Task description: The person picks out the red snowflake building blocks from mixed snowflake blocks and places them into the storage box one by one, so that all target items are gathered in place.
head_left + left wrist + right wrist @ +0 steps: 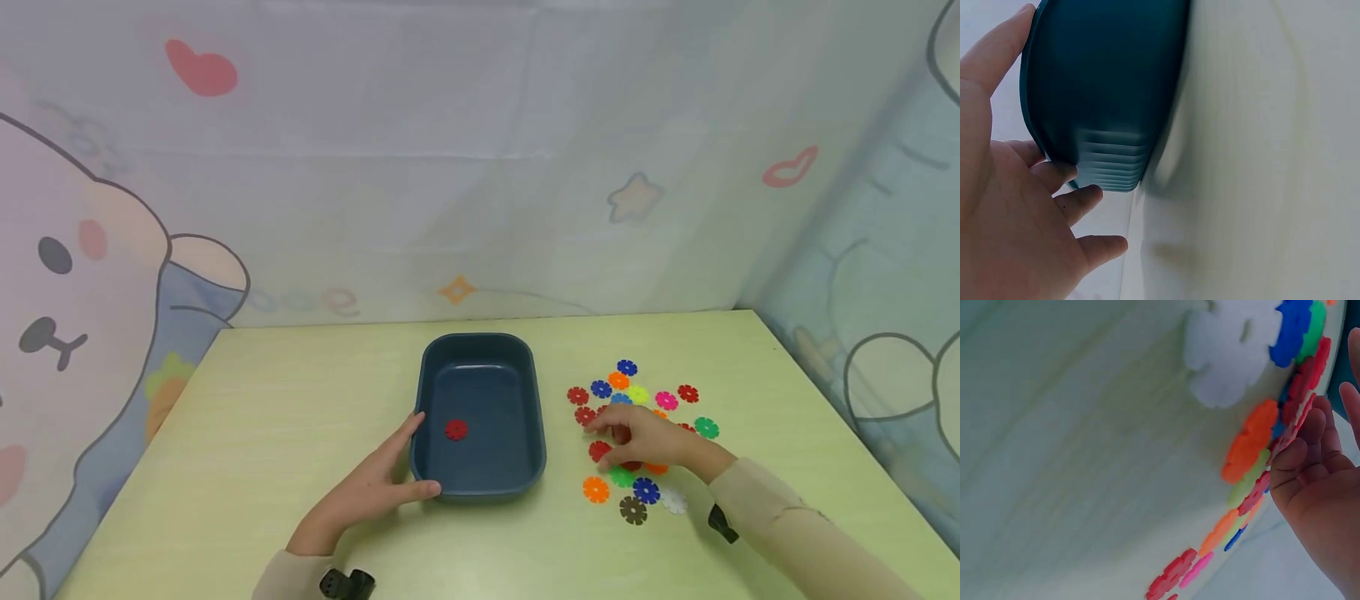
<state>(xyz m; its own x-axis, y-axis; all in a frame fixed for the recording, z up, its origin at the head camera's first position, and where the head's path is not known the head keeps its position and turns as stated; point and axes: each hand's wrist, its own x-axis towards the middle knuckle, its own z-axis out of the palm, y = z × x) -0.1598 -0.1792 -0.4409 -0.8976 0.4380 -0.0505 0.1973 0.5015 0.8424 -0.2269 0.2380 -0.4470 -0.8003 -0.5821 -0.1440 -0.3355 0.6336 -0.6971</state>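
In the head view, which I follow from my distant seat, the dark blue tray (pixel 495 417) stands on the counter (pixel 322 383) near the middle. The left hand (pixel 367 492) rests at its 8 o'clock corner, thumb and fingers spread apart along the rim; I suppose this is so that the tray does not slide. Inside lies one red disc (pixel 456 430), at 8 o'clock from the tray's centre. The loose discs (pixel 638 395) are spread at 3 o'clock from the tray, a short reach for the right hand (pixel 648 437), which is above them. Its thumb and forefinger are apart; whether another finger touches a disc, I cannot tell. The discs are flat, with notched edges like small flowers: a brown disc (pixel 633 510) at 6 o'clock of the group, a white disc (pixel 673 500) at 5.

In the left wrist view, the fingers lie spread against the tray's rim and outside, where a ridged part shows.

In the right wrist view, the fingers are bent beside the discs, at 3 o'clock of the picture; the white one looks slightly see-through and very thin.
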